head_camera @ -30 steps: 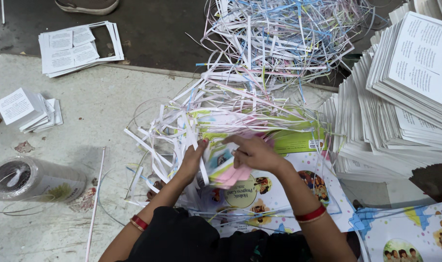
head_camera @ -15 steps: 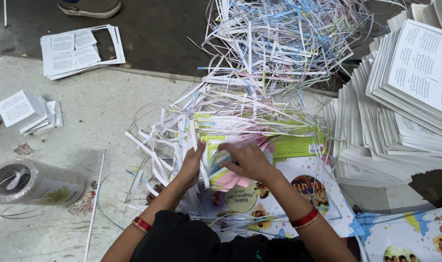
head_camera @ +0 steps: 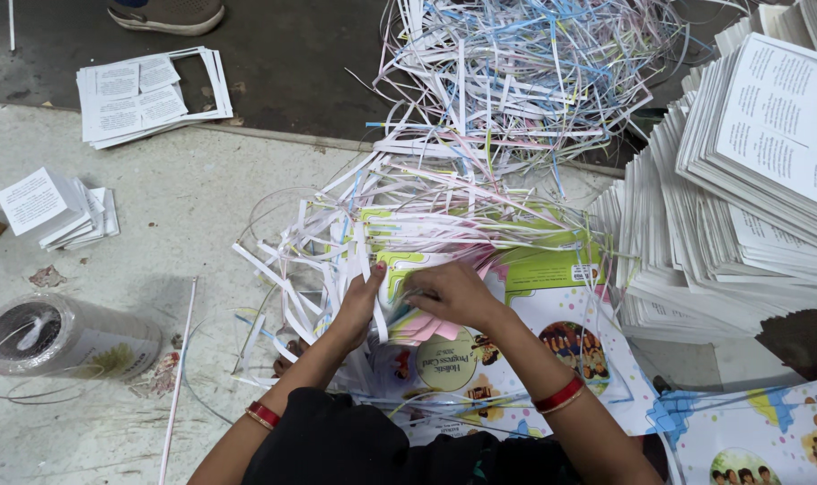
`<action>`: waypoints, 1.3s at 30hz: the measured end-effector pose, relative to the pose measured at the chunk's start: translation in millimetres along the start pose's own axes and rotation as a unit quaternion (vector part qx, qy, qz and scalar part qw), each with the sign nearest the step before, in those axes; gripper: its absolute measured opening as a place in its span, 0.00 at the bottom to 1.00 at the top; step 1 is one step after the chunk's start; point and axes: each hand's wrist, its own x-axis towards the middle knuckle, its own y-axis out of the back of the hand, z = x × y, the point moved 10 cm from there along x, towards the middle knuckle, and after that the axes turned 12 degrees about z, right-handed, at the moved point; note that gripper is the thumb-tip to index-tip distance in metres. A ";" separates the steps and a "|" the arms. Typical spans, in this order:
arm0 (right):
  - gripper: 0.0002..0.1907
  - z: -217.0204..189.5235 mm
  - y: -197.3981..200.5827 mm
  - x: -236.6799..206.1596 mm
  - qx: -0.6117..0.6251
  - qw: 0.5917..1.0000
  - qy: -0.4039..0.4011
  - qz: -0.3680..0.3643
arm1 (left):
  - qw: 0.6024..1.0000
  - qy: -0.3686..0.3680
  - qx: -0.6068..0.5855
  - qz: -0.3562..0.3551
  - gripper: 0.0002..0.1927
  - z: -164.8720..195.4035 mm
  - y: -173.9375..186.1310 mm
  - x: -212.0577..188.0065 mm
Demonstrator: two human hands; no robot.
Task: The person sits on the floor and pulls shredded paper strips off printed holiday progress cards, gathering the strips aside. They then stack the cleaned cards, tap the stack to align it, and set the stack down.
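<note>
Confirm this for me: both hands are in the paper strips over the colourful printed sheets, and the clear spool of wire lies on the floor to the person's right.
Wrong on one point. The head view shows the clear spool of wire on the floor to the person's left, not right. The left hand and right hand are indeed in the paper strips over the colourful printed sheets.

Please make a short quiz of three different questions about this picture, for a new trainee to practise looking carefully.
1. True or false: both hands are on the colourful printed cards amid the paper strips.
2. What lies at the left edge of the floor? A) a clear plastic roll on its side B) a metal bucket C) a broom
3. Fill in: each wrist wears a ____ bangle.

Key
1. True: the left hand and right hand meet on the colourful printed cards, with paper strips around them.
2. A: the clear plastic roll.
3. Red: the bangle on the right wrist is red, as is the left one.
</note>
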 end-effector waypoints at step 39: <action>0.08 14.4 -16.1 2.6 0.001 0.999 -0.031 -0.019 | 0.993 -0.013 0.099 0.059 0.33 -11.7 9.4 1.5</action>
